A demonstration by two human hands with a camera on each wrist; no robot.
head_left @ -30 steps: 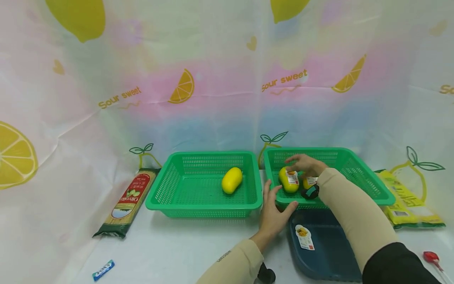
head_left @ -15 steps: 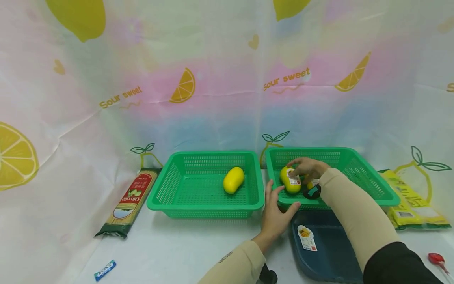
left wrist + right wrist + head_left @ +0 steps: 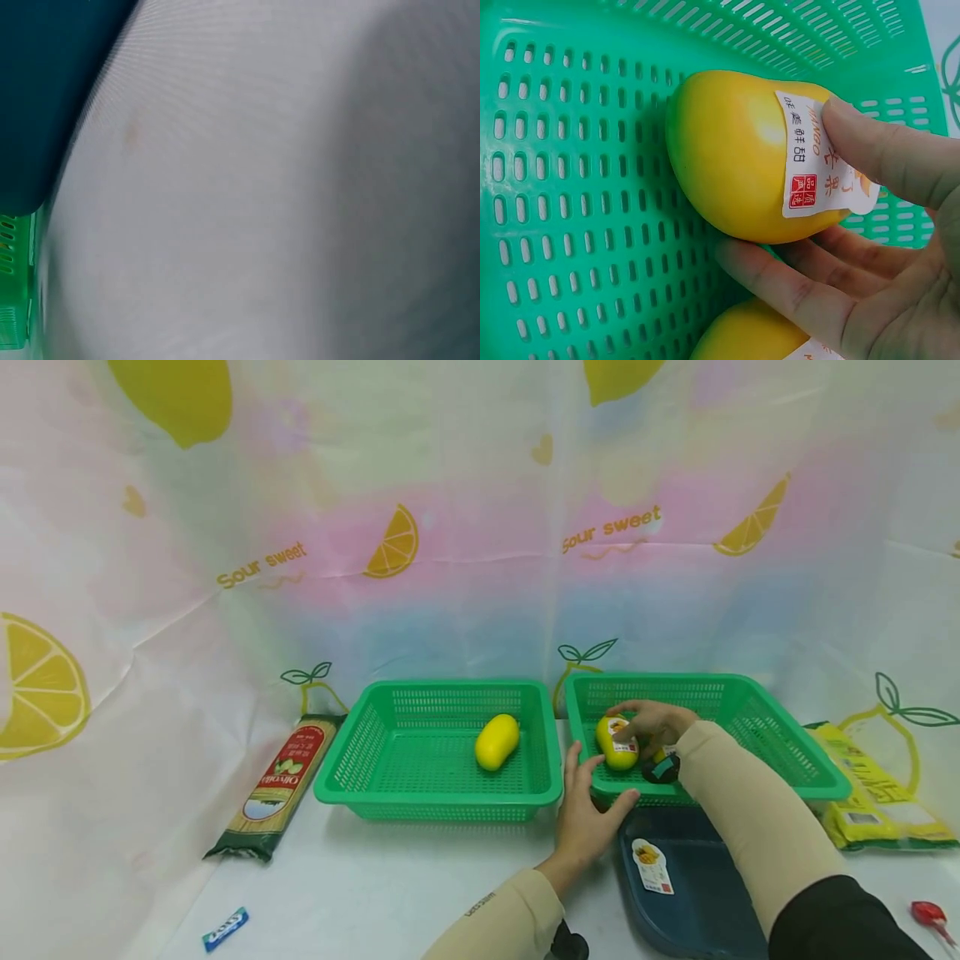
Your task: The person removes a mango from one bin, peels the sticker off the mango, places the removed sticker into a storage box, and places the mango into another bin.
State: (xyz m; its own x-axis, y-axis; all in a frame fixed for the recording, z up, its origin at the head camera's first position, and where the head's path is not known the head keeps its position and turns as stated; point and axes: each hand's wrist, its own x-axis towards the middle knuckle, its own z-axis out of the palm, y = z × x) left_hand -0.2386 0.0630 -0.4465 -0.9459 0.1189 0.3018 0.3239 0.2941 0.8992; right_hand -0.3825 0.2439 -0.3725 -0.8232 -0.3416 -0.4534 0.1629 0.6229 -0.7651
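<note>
In the right-hand green basket (image 3: pixel 780 735), my right hand (image 3: pixel 654 727) holds a yellow mango (image 3: pixel 735 157) that has a white label. The thumb lies over the label and the fingers reach along the lower side. A second labelled mango (image 3: pixel 751 334) sits beside it, partly cut off in the right wrist view and mostly hidden by the hand in the head view. My left hand (image 3: pixel 585 822) is at this basket's front left corner, fingers spread and touching the rim. Within the left-hand green basket (image 3: pixel 438 797) lies one unlabelled mango (image 3: pixel 497 742).
A dark blue tray (image 3: pixel 693 893) with a loose mango label (image 3: pixel 652 867) stands in front of the right basket. Left lies a noodle pack (image 3: pixel 277 785); right, a yellow bag (image 3: pixel 877 789) and red lollipop (image 3: pixel 930 912). A small blue-and-white packet (image 3: pixel 225 929) is front left.
My right thumb and fingers have come down from above the mango and now lie against it. The left hand stays at the basket corner. The head view has shifted slightly.
</note>
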